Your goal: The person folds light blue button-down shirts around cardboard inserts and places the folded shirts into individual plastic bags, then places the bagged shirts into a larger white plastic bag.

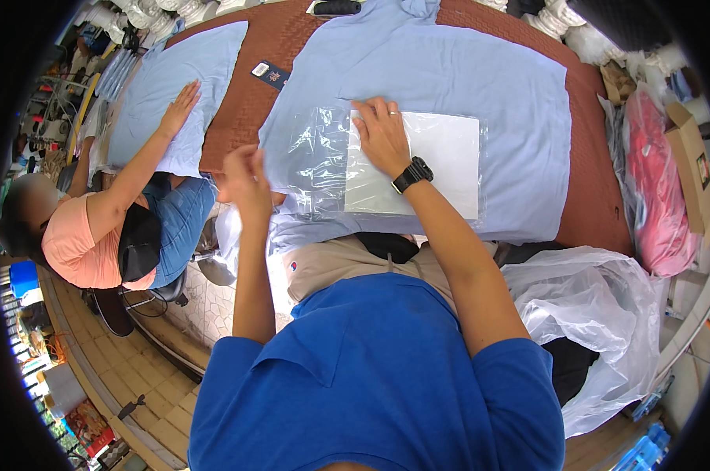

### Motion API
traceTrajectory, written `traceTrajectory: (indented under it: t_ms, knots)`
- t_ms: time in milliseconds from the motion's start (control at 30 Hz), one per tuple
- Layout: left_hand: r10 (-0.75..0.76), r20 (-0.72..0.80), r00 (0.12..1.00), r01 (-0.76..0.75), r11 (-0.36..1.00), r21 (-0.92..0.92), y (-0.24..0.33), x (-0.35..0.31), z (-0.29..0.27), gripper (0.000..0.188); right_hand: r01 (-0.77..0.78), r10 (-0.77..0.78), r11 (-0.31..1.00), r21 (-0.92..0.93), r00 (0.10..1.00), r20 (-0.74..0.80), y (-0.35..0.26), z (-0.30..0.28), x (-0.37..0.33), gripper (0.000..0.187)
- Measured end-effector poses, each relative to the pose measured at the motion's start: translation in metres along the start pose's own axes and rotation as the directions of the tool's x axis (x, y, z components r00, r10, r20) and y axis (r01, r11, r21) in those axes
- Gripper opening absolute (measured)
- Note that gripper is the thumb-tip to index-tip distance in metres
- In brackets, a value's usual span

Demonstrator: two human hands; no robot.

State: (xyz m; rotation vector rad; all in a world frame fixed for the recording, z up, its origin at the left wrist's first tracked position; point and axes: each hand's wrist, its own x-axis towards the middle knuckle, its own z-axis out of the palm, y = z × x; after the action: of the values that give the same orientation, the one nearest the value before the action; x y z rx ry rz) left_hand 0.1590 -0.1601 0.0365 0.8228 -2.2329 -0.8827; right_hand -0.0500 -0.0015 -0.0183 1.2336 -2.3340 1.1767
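Note:
A light blue garment (pixel 520 149) is spread flat on the table in front of me. On it lies a clear plastic bag (pixel 317 161) with a white rectangular sheet (pixel 441 173) in its right part; the bag's left part is wrinkled and see-through. My right hand (pixel 383 140), wearing a watch and a ring, rests on the sheet's upper left corner with its fingers stretched out. Raised beside the garment's left edge is my left hand (pixel 247 180), apart from the bag. Motion blurs its fingers, and I see nothing plainly held in it.
At left, a seated co-worker (pixel 96 235) lays a hand on another light blue garment (pixel 222 59). A dark tag (pixel 270 74) lies on the brown table cover (pixel 241 118). A black spool (pixel 337 7) is at the far edge. Right are a plastic-wrapped red bundle (pixel 653 180) and a large clear bag (pixel 614 314).

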Motion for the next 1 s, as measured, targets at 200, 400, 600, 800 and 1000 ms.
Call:
traceTrajectory:
  t_ms: [200,400,600,800,1000]
  knots:
    - [0.014,0.200,0.980,-0.019,1.000,0.024,0.041,-0.026,0.057,0.025,-0.138,0.160,0.942,0.307,0.986,-0.050,0.019,-0.043,0.037,0.033]
    - [-0.274,0.460,0.845,0.352,0.932,-0.090,0.017,-0.011,0.058,0.024,-0.247,0.443,0.812,-0.528,0.850,0.283,0.106,-0.166,0.006,0.042]
    - [-0.164,0.609,0.776,0.458,0.811,-0.365,0.014,-0.004,0.071,0.028,-0.684,0.681,0.721,-0.107,0.673,0.289,0.117,-0.181,-0.030,0.036]
    - [-0.252,0.701,0.667,0.566,0.783,-0.258,0.040,0.008,0.083,0.026,-0.790,0.750,0.544,0.284,0.609,0.259,0.092,-0.203,-0.031,0.025]
    - [0.061,0.720,0.692,0.453,0.740,-0.497,0.133,0.004,0.058,0.027,-0.425,0.322,0.890,-0.163,0.841,-0.434,0.004,-0.307,-0.021,0.024]
